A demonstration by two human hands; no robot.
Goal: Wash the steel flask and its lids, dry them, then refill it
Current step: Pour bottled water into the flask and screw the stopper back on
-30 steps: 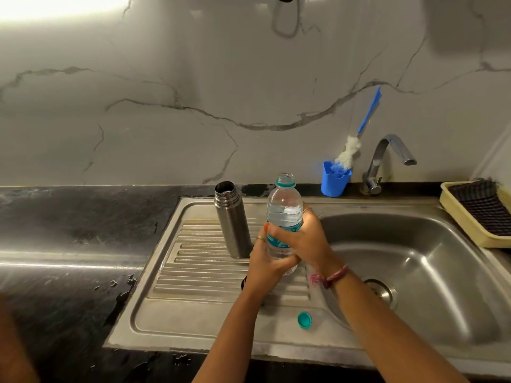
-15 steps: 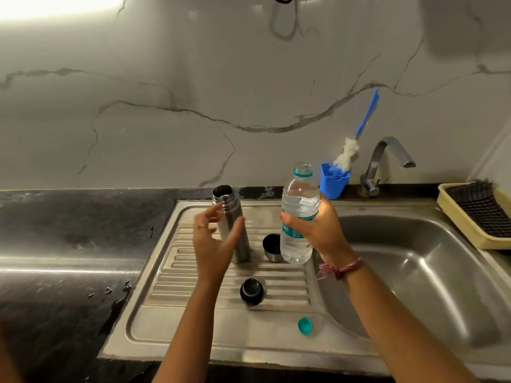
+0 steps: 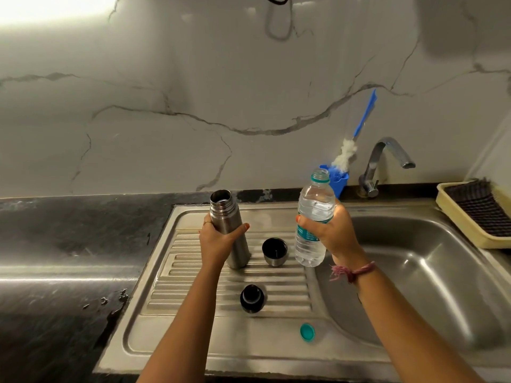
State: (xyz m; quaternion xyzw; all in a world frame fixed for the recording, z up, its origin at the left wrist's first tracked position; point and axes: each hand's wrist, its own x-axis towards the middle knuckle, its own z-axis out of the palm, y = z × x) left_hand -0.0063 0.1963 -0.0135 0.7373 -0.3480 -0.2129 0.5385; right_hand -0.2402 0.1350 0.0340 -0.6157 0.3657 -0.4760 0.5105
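Teal plastic, a small round bottle cap (image 3: 307,332), lies lowest in the frame, on the flat steel rim of the draining board (image 3: 171,333) just left of the sink bowl (image 3: 431,272). Above it, near the middle of the frame, a black round inner stopper (image 3: 251,298) sits on the ribbed part of the board. Higher up, a steel cup lid with a black inside (image 3: 274,251) stands mouth up between my two hands.

My left hand (image 3: 217,241) wraps the tall brushed-steel flask (image 3: 229,228) at mid-body, thumb on its right side and fingers curled round the left. The flask stands upright on the ribs, left of centre, its mouth open.

My right hand (image 3: 330,233) grips a clear plastic water bottle with a teal label (image 3: 313,219), fingers curled round its middle. The bottle is lifted off the board, uncapped, tilted slightly with its neck leaning right, and holds water. A pink thread band (image 3: 351,272) circles that wrist.

Further up at the right, a blue holder (image 3: 338,181) carries a white-headed brush with a blue handle (image 3: 356,136), beside a bent steel tap (image 3: 384,161). At the right edge a cream tray (image 3: 456,222) holds a dark checked cloth (image 3: 478,208). Veined white marble (image 3: 193,92) fills the upper frame.
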